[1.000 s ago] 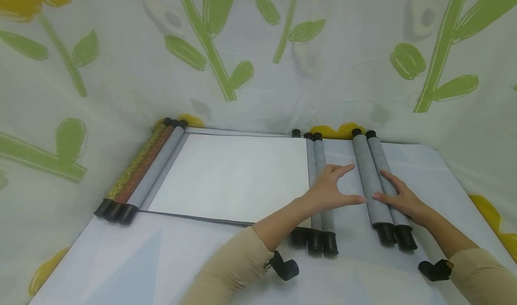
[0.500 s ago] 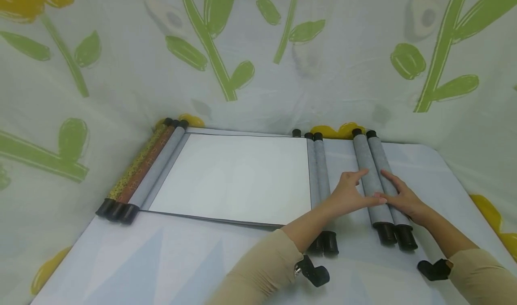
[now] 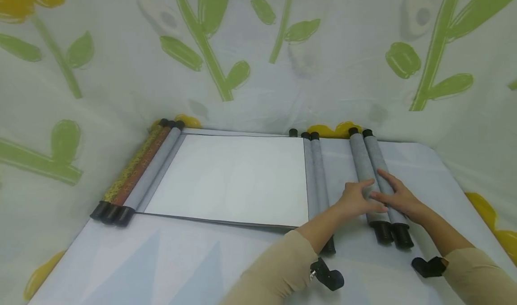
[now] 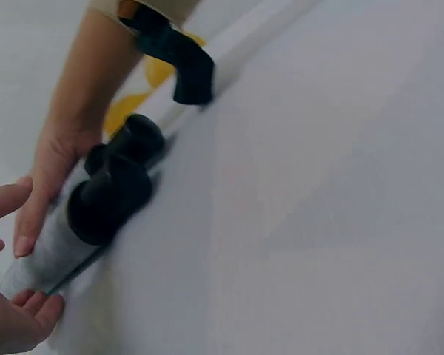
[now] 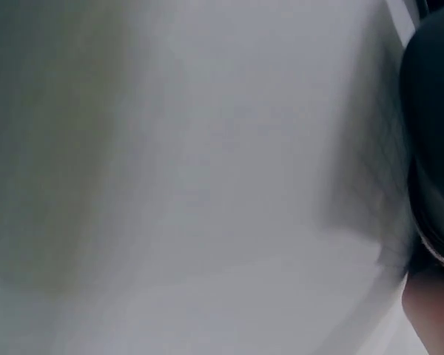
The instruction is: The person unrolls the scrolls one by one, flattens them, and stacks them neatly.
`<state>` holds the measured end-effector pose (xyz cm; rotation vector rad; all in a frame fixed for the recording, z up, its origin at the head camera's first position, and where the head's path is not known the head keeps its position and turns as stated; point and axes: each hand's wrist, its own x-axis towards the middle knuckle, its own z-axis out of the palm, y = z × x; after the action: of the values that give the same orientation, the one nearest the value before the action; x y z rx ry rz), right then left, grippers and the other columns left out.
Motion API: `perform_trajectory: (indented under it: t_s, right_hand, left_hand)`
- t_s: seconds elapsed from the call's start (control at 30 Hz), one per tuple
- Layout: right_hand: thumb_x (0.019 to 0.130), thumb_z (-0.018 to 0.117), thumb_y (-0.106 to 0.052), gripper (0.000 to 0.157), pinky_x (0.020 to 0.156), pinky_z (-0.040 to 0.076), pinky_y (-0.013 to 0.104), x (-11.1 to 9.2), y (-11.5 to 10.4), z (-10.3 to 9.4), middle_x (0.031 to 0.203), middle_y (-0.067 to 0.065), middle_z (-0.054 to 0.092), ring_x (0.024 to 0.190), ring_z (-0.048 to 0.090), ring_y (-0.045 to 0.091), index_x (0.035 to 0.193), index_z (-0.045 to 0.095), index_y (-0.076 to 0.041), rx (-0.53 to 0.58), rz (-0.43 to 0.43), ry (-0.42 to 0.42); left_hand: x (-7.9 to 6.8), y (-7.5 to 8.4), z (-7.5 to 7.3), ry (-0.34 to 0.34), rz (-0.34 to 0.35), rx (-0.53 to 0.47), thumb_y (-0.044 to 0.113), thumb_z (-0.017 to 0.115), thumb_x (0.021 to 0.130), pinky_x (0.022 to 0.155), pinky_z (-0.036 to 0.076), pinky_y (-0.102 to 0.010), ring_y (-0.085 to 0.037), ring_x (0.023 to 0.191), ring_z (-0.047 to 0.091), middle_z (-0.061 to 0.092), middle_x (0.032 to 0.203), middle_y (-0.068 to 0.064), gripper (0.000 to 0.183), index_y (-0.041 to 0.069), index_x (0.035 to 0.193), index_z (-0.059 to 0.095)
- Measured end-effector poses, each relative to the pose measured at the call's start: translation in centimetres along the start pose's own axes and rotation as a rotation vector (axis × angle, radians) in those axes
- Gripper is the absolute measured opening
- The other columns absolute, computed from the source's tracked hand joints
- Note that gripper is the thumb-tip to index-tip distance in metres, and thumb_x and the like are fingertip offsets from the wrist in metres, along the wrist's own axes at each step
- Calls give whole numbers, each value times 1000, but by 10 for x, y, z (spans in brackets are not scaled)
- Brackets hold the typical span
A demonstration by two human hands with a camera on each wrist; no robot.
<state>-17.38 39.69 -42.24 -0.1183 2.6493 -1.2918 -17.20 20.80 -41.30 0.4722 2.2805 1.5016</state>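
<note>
Two grey scroll rolls with black end knobs lie side by side at the right in the head view: a left roll [image 3: 361, 157] and a right roll [image 3: 377, 157]. My right hand [image 3: 404, 202] rests on them from the right, thumb and index finger spread, thumb tip on the left roll. From the left comes my left hand [image 3: 355, 201], thumb and fingers parted over the left roll. The left wrist view shows its fingertips [image 4: 48, 310] right at the lower side of the grey roll [image 4: 55, 255], thumb apart. The right wrist view is mostly a blurred pale surface.
A white sheet [image 3: 230, 179] lies unrolled, with grey rolls [image 3: 320, 179] along its right end. At its left end are a grey roll [image 3: 155, 168], a red-brown patterned roll [image 3: 142, 170] and a yellow patterned roll [image 3: 130, 172]. A flowered cloth [image 3: 250, 103] hangs behind.
My left hand has moved right, from the gap between the rolls and the sheet onto the left grey roll. My right hand stays in place; the head view shifts slightly.
</note>
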Motion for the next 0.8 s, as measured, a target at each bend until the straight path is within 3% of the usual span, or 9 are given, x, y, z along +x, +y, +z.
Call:
perform_trajectory:
  t_s: [0.13,0.3,0.47,0.6,0.8]
  right_hand:
    - [89,63,-26,89,100,11,73,3,-3,2,151,36,1,135,2,58,151,3,-2,-32,-27,0]
    - [89,64,-34,90,97,16,73,0,-8,2,149,37,3,132,8,60,151,6,-5,-114,51,21]
    - [87,66,-29,90,99,18,71,-4,-16,6,148,38,8,132,11,59,150,9,-2,-97,44,30]
    - [87,65,-28,90,97,21,70,-9,-22,11,146,41,9,130,14,60,150,7,1,-110,49,8]
    - [89,63,-35,90,95,23,70,-17,-29,14,144,43,11,128,16,61,150,7,-1,-131,86,5]
  left_hand:
    - [2,-6,6,-20,19,94,31,80,75,92,39,-19,-9,124,36,42,137,-4,72,27,139,48]
    - [1,-7,14,-3,57,193,36,81,73,85,39,-14,-5,114,39,46,127,-1,77,27,140,46]
    - [-2,-6,17,51,28,178,37,81,71,82,39,-14,-3,107,41,47,120,0,76,28,138,47]
    - [-3,-6,18,55,9,172,39,79,74,80,40,-14,-5,104,43,50,119,-1,71,28,137,49]
    - [-3,-8,17,116,-28,43,31,83,70,75,42,-16,-6,96,46,51,115,-4,59,30,124,60]
